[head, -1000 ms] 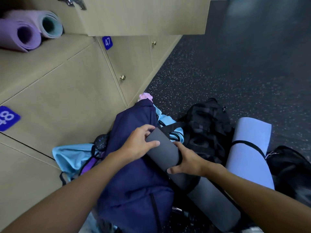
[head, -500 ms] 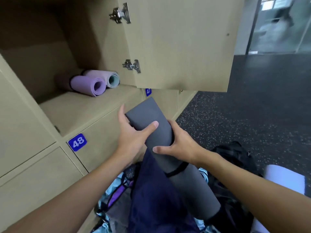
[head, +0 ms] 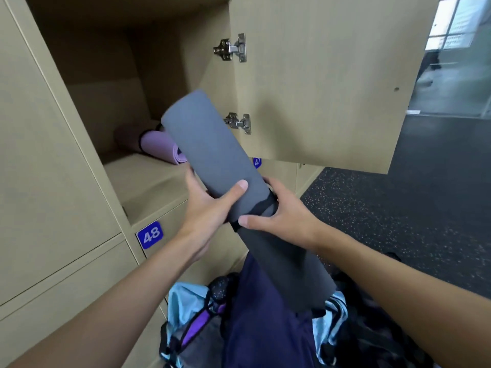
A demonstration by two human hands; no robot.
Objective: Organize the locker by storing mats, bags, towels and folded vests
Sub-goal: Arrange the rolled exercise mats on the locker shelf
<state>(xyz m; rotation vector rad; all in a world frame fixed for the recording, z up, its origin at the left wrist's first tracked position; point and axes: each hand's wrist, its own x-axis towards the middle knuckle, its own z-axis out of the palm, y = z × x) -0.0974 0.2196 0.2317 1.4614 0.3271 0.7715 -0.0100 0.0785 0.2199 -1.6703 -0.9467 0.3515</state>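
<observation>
A single wide-angle view from the person's head looks forward and down, close on the open locker (head: 127, 83) at upper left, its door (head: 318, 83) swung out at upper right. Both forearms reach in from the bottom edge. The speckled floor (head: 398, 213) runs off to the right.
</observation>
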